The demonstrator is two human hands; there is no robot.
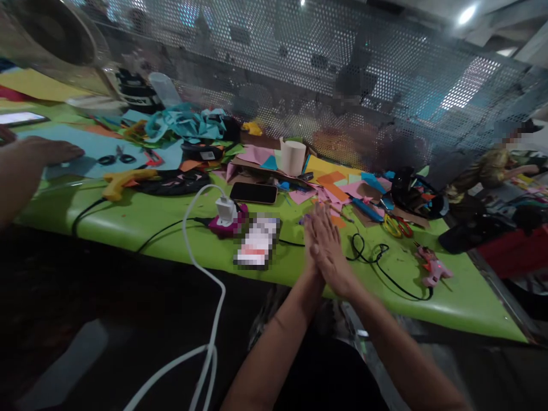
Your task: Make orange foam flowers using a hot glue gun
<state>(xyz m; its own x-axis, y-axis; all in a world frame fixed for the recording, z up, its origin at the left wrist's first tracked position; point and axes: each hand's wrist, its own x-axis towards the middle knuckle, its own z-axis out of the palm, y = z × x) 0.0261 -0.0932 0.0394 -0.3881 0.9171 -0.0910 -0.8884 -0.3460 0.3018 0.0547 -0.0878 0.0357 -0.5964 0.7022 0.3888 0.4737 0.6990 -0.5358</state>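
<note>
My left hand [309,238] and my right hand [331,251] are pressed palm to palm, fingers stretched out and pointing away from me, over the front part of the green table [145,220]. Nothing shows between the palms. The right hand covers most of the left. Just beyond the fingertips lie coloured paper scraps [331,191]. A black cable [377,257] loops on the table right of my hands.
A black phone [253,192], a white charger [225,210] with a white cord [205,285], a cream cup [293,156], yellow scissors [397,225], a pink glue gun [432,267] and a yellow glue gun [122,180] lie around. Another person's hand [43,151] rests at far left. A mesh panel [342,68] backs the table.
</note>
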